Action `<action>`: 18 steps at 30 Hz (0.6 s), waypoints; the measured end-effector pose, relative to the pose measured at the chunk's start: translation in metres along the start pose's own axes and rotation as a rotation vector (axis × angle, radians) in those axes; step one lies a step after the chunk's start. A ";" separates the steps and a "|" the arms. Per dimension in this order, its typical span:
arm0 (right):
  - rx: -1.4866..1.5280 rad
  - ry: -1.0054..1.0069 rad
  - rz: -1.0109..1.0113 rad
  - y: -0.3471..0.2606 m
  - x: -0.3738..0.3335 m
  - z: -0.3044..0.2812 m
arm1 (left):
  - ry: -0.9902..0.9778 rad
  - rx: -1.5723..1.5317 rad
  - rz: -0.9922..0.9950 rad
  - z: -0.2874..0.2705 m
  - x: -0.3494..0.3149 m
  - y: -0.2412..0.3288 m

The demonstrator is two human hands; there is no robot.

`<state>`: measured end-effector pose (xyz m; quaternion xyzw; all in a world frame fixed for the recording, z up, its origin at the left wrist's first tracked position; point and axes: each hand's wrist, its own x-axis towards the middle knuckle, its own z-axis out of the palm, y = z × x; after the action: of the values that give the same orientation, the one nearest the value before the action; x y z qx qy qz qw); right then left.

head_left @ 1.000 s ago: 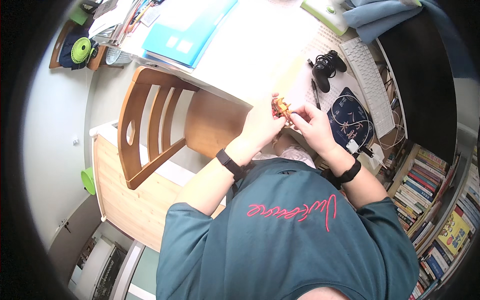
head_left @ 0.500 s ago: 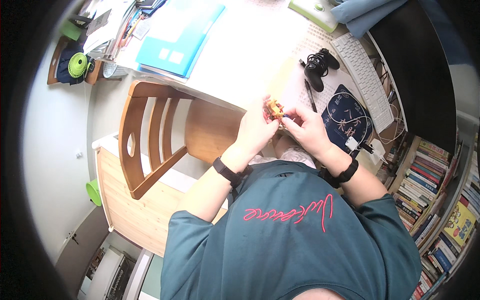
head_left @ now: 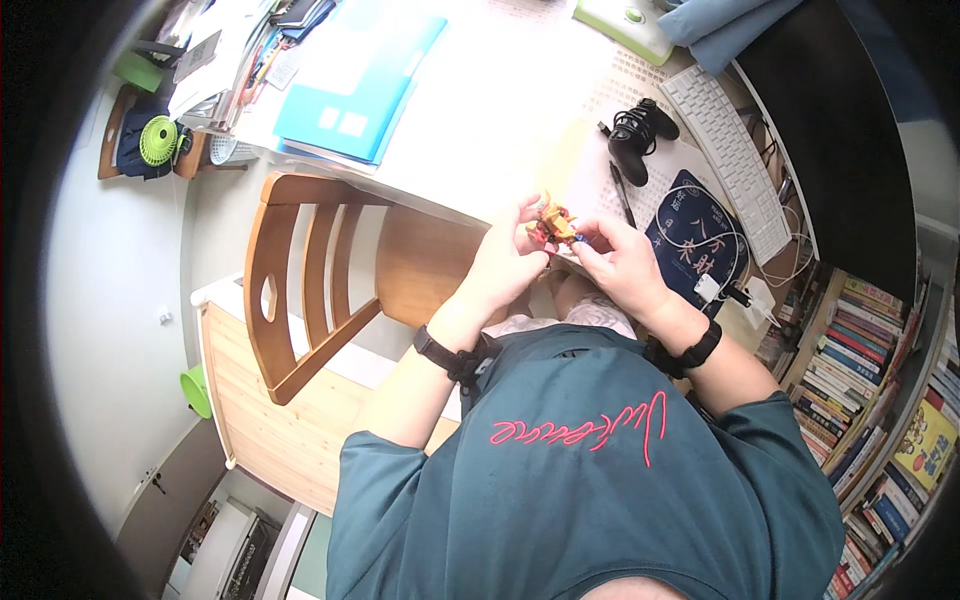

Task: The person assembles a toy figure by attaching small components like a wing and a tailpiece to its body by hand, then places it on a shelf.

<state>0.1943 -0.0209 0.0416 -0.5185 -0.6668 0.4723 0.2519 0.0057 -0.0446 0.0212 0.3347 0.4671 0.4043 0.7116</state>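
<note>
Between my two hands, at the desk's near edge, is a small toy figure [head_left: 555, 222] in yellow and red with a bit of blue at its right side. My left hand [head_left: 503, 262] holds its left side, fingers curled behind it and thumb in front. On the other side, the thumb and fingers of my right hand [head_left: 622, 262] pinch the blue part. The toy's finer shape is too small to make out. Both wrists wear black bands.
A black game controller [head_left: 638, 142] with its cable wound on it, a pen [head_left: 622, 193], a dark blue mat [head_left: 697, 240] and a white keyboard [head_left: 728, 150] lie to the right. Blue folders [head_left: 350, 90] are at the back left. A wooden chair [head_left: 300, 290] stands left, bookshelves [head_left: 860, 370] right.
The left thumb has shifted down and the left fingers have loosened, so more of the toy shows. My right hand keeps its pinch. The view has shifted slightly.
</note>
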 end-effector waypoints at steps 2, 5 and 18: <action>-0.005 0.001 -0.005 0.001 -0.001 -0.001 | -0.003 -0.017 0.003 -0.003 0.000 -0.002; -0.002 -0.001 -0.005 0.004 -0.001 0.000 | -0.023 -0.073 -0.044 -0.007 0.001 -0.006; -0.022 -0.001 -0.065 -0.009 -0.001 -0.004 | -0.044 -0.162 -0.074 -0.008 0.001 -0.005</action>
<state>0.1936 -0.0201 0.0517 -0.4991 -0.6885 0.4570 0.2609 -0.0006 -0.0456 0.0135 0.2674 0.4293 0.4069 0.7607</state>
